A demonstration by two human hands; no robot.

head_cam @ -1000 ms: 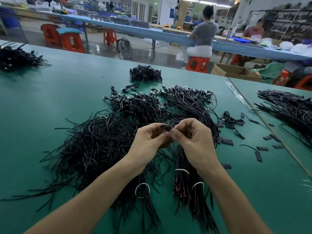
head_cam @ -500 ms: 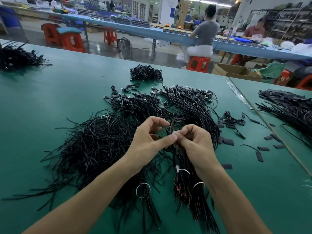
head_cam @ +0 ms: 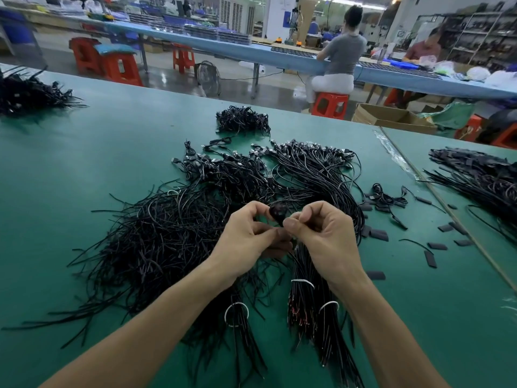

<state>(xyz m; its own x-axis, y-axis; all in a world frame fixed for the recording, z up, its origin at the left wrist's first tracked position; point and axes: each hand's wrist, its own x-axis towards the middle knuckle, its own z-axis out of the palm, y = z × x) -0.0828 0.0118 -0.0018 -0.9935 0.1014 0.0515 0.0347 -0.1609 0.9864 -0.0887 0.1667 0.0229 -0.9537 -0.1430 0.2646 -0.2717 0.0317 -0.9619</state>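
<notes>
My left hand [head_cam: 249,233] and my right hand [head_cam: 324,233] meet over the green table [head_cam: 84,169]. Between their fingertips sits a small black sleeve piece [head_cam: 277,212] on a thin black cable; both hands pinch it. Below the hands lies a tied bundle of black cables [head_cam: 310,303] bound with white ties. A loose heap of black cables [head_cam: 156,239] spreads to the left. Beyond the hands lies a pile of cables with connectors [head_cam: 307,169].
Short black sleeve pieces [head_cam: 377,233] are scattered right of the hands. Smaller cable piles lie at the far middle [head_cam: 242,120], far left [head_cam: 25,93] and right [head_cam: 481,177]. A table seam [head_cam: 436,197] runs diagonally on the right. People sit at a blue bench [head_cam: 279,56] behind.
My left hand's fingers have curled back around the black piece, and both hands have lifted slightly, now pinching it together between the fingertips.
</notes>
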